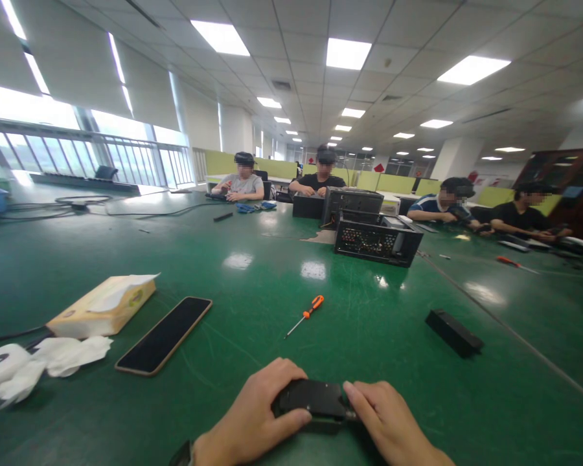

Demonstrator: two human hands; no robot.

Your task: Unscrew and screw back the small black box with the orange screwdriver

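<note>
Low in front of me, my left hand [267, 408] is wrapped around the left end of a flat black rectangular device [318, 399], thumb on the near side and fingers over the far side. Small screw-like dots show on its top. My right hand [386, 414] is closed at the device's right end, its fingertips around a small metallic bit that I cannot make out clearly. Beyond the hands lies a screwdriver [306, 314] with an orange handle, its tip toward me. Farther right rests a black oblong part [453, 332].
On the left are a phone [165, 336], a tissue pack [104, 305], crumpled tissues [70, 355] and a white device [2, 367]. An open black computer case [377, 239] stands across the green table [252, 272]. Several people sit beyond. Another screwdriver [508, 261] lies far right.
</note>
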